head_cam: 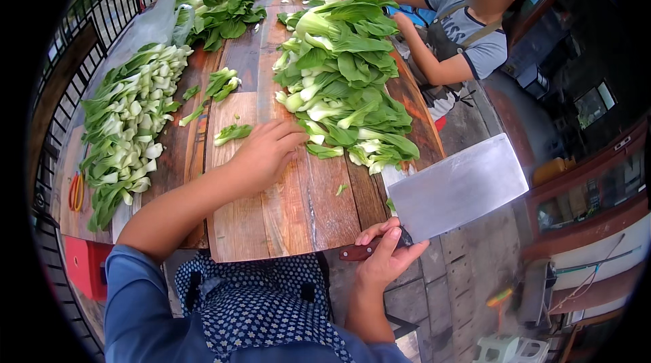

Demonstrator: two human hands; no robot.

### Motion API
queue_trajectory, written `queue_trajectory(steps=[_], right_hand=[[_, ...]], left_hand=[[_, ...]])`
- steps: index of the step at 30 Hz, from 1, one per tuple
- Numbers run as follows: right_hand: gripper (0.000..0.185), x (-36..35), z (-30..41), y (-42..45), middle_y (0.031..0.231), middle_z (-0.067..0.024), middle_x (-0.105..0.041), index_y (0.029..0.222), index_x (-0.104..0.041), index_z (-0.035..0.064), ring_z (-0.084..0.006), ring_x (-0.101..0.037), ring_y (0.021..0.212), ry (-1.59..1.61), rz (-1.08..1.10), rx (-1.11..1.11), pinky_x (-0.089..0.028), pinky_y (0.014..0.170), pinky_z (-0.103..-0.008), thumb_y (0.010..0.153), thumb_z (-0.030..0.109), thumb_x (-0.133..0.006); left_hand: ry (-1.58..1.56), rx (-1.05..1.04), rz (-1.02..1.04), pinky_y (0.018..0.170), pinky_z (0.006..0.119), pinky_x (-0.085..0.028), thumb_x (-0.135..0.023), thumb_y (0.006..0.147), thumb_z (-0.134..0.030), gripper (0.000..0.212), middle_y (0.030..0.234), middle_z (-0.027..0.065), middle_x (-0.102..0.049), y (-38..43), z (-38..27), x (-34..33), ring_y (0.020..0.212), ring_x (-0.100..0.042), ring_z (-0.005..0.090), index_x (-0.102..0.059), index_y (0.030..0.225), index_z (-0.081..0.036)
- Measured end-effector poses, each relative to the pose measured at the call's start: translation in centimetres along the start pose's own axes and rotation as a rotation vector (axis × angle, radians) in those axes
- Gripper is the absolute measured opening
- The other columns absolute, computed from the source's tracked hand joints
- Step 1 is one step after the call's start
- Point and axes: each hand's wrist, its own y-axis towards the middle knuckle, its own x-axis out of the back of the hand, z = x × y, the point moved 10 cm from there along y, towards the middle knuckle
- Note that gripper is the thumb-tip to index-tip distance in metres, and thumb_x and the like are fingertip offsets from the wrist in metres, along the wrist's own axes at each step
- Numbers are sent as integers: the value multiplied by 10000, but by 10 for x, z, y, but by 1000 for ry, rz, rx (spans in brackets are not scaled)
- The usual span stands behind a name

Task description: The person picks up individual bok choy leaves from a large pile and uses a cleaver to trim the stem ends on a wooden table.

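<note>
My right hand [381,256] is around the dark wooden handle of a cleaver [460,187], off the table's near right corner. The broad steel blade points up and to the right. Palm down over the wooden table [290,225], my left hand [267,154] reaches toward a heap of whole bok choy [351,68]. Its fingertips are at the heap's near left edge; whether they grip anything is hidden. A small piece of bok choy [233,134] lies just left of that hand. Farther left spreads a long pile of split bok choy [135,113], white cut sides up.
Across the heap a person [457,37] in an apron handles greens. Leafy greens [226,12] and a clear plastic bag [152,22] lie at the far left. Orange-handled scissors [76,191] rest near the left edge. A red stool [84,266] stands below. Railings [76,52] border the left side.
</note>
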Motion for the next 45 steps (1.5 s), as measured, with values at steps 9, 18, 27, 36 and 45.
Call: queue_trajectory(steps=[9, 18, 27, 36, 45], right_hand=[[264, 19, -12, -22, 867, -86, -545, 1244, -354, 77, -145, -520, 533, -82, 33, -80, -471, 453, -296, 1064, 132, -539], [245, 4, -24, -19, 849, -90, -540, 1207, -379, 62, -142, -506, 515, -101, 146, -179, -458, 441, -291, 1052, 116, -561], [224, -18, -23, -29, 883, -98, -541, 1198, -396, 49, -124, -505, 536, -217, 446, -317, -449, 456, -263, 1046, 84, -557], [704, -47, 19, -27, 911, -108, -642, 1573, -345, 8, -131, -577, 677, -684, 959, -107, -495, 604, -259, 948, -16, -667], [639, -112, 50, -27, 824, -132, -612, 1462, -580, 145, -309, -586, 662, -947, 1447, 132, -513, 628, -365, 862, 71, -789]], left_hand=[[-8, 129, -114, 934, 457, -443, -678, 815, -27, 250, 1034, 104, -590, 23, 36, -33, 1057, -577, 324, -638, 1059, -69], [1, 106, -175, 872, 429, -416, -678, 843, -39, 117, 992, 85, -599, -3, 11, 24, 1007, -582, 312, -641, 945, -84], [-313, 256, 332, 896, 452, -458, -718, 886, -110, 125, 956, 105, -689, -81, -2, 41, 997, -650, 331, -664, 996, -90], [77, 174, -33, 891, 388, -429, -654, 840, -118, 246, 1083, 39, -646, -129, -35, 62, 1025, -604, 234, -687, 1081, -87], [98, 167, -203, 839, 370, -463, -623, 800, -119, 311, 1091, 73, -663, -149, -55, 38, 1017, -609, 232, -702, 1086, -24]])
